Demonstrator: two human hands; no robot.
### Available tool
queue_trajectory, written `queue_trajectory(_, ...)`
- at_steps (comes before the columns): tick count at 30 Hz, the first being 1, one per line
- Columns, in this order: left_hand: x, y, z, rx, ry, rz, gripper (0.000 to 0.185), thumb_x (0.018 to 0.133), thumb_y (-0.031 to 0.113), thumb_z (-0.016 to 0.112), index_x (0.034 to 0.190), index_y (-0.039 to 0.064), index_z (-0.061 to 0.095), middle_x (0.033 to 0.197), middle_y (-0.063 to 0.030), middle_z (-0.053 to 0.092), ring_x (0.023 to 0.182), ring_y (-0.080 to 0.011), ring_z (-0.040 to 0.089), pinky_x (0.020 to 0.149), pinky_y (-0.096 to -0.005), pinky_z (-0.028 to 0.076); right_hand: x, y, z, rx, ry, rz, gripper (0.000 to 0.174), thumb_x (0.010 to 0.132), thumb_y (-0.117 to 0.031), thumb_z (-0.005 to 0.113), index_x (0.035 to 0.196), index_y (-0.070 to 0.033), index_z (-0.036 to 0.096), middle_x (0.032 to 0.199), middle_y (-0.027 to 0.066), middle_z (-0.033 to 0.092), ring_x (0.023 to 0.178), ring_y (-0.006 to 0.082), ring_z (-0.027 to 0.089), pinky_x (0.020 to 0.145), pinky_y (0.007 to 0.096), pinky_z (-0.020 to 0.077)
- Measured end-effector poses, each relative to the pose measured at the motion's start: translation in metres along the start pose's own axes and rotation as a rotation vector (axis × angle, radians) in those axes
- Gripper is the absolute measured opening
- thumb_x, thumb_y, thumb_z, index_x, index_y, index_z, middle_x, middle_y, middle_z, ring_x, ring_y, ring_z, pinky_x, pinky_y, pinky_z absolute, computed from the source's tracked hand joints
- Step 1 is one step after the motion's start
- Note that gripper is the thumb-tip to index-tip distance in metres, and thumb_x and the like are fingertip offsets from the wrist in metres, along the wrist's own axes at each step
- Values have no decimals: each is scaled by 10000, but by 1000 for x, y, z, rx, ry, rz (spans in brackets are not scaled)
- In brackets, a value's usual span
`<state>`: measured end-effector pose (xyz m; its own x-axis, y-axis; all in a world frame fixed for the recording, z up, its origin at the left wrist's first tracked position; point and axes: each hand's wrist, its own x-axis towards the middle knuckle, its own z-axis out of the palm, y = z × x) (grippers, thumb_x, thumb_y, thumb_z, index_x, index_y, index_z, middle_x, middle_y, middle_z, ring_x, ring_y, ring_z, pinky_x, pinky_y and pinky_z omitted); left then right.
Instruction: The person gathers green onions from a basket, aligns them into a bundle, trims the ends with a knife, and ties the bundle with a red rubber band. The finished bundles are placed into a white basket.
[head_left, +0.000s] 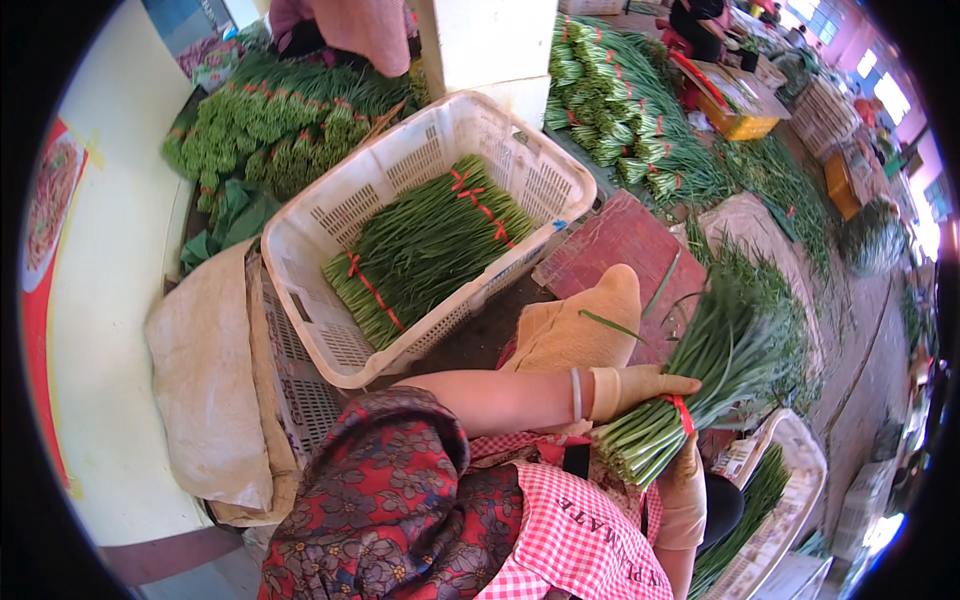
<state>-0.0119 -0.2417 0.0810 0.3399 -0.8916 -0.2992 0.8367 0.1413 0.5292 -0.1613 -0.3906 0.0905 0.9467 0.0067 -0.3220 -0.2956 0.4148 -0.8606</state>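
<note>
My left hand (645, 386), in a tan stained glove, reaches across from the left and grips a bunch of long green chives (712, 345) near its red tie (681, 414). From below, my right hand (684, 472), gloved too, holds the same bunch beside the tie. The pale cut ends point down towards my checked apron (577, 525); the leafy tips fan up and away, slightly blurred. Ahead on the left, a white plastic crate (427, 371) holds more chive bunches (427, 251) with red ties, laid with cut ends at opposite sides.
A worn red board (600, 240) lies beyond my tan cloth-covered leg (577, 322), with loose leaves on it. Another crate (806, 465) of greens stands at lower right. Tied bunches (607, 105) lie by a white pillar (491, 52). Other people sit farther back.
</note>
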Motion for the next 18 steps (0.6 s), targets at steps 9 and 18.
queue_trajectory(9, -29, 63, -43, 717, 53, 437, 749, 878, 450, 788, 1410, -16, 539, 1203, -124, 696, 1141, -196, 627, 1021, -349, 478, 59, -36, 77, -422, 206, -179, 673, 937, -352, 756, 1407, 52, 495, 1301, 112, 623, 1159, 167, 589, 992, 304, 467)
queue_trajectory(18, -141, 157, -121, 34, 39, 539, 472, 958, 331, 708, 1251, -33, 645, 1092, -116, 752, 958, -189, 736, 877, -340, 607, 109, -40, 153, -883, -108, -318, 655, 937, -111, 735, 1525, -53, 453, 1218, 130, 687, 1091, 206, 672, 932, 326, 533)
